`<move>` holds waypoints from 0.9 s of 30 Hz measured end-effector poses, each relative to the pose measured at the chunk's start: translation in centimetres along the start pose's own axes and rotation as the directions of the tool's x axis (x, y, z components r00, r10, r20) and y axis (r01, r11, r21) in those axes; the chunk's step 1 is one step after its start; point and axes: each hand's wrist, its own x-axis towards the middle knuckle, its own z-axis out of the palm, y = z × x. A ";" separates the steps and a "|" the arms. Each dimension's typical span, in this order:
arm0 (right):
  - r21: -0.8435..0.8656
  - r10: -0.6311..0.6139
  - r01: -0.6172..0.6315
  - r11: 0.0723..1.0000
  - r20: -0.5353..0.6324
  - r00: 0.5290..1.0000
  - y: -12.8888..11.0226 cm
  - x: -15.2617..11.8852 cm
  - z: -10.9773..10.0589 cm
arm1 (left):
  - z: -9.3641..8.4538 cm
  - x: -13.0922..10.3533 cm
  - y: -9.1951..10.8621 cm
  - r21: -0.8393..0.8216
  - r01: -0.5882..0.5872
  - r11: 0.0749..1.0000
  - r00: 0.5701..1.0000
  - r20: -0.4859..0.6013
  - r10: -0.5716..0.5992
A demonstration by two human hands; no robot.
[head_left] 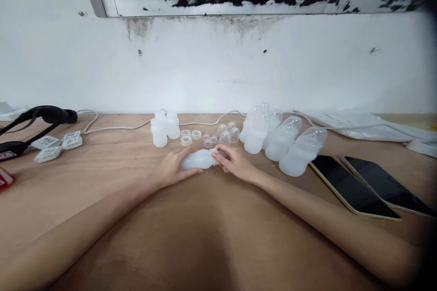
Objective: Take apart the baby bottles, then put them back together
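Observation:
A frosted white baby bottle point(197, 159) is held sideways just above the table, its base to the left. My left hand point(175, 166) is closed around the base end. The fingers of my right hand point(232, 162) pinch the neck end, where a whitish collar ring shows; whether a teat is in it is hidden by the fingers. Behind my hands lie three loose collar rings point(186, 141), several small clear teats point(207, 141) and several clear dome caps point(225, 137).
Bottle bodies point(160, 132) stand at the back left. Several capped bottles point(294, 159) stand to the right, beside two phones point(355, 186). A white cable point(119, 127), plastic bags point(355, 125), white plastic pieces point(48, 148) and a black strapped device point(44, 113) lie around.

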 end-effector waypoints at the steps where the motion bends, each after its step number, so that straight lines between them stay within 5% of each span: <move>1: 0.092 0.077 -0.078 0.993 0.011 0.997 -0.2 0.0 0.2 | 0.1 -0.1 0.0 0.065 -0.031 0.997 0.999 -0.041 0.034; 6: 0.434 0.378 -0.437 0.788 0.220 0.899 -1.0 0.2 0.6 | 0.2 -0.5 -0.4 0.468 -0.233 0.853 0.948 -0.087 0.307; 11: 0.478 0.395 -0.497 0.724 0.303 0.867 -1.3 0.3 0.7 | 0.2 -0.5 -0.6 0.578 -0.247 0.778 0.919 -0.115 0.377; 14: 0.331 0.352 -0.402 0.854 0.203 0.914 -0.6 0.8 0.4 | 0.5 -0.4 -0.7 0.519 -0.214 0.828 0.934 -0.139 0.329; 17: 0.080 0.220 -0.211 0.974 -0.127 0.967 1.2 1.5 -0.5 | 0.9 -0.3 -0.9 0.389 -0.127 0.913 0.968 -0.152 0.199; 19: -0.198 0.037 -0.106 0.974 -0.326 0.945 2.8 1.8 -1.4 | 1.1 -0.2 -1.1 0.288 -0.043 0.957 0.979 -0.177 0.097; 22: -0.540 -0.140 -0.059 0.840 -0.319 0.937 4.8 2.1 -2.4 | 1.0 0.1 -1.4 0.087 0.082 0.993 0.983 -0.172 -0.066; 27: -0.717 -0.146 -0.025 0.697 -0.176 0.973 5.9 1.9 -2.1 | 0.4 0.6 -1.4 -0.156 0.182 0.971 0.977 -0.082 -0.196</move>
